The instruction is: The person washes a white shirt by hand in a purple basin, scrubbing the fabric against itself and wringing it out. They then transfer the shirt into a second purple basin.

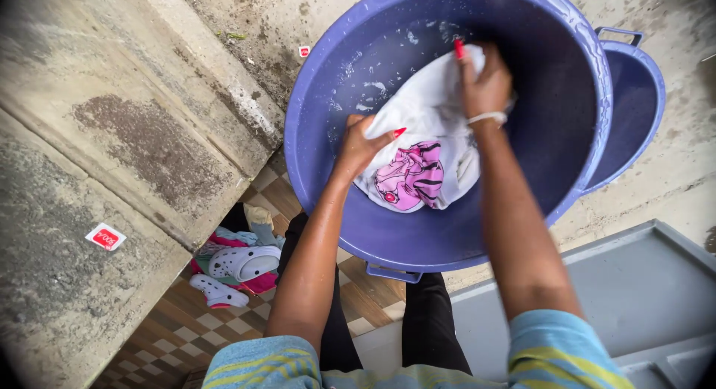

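Left hand (pixel 363 141) clenched on bunched edge of white cotton garment with pink-and-black print (pixel 425 154); right hand (pixel 485 83) gripping same garment higher up, white band at wrist. Garment wet, sits inside large round purple plastic basin (pixel 313 120), over its middle, between both hands. Suds and droplets on basin wall: washing looks underway, rinsing and wringing judged not yet done. Second purple basin (pixel 634 105) just right of first. White perforated clogs (pixel 242 264) on checkered tiles below-left of basin.
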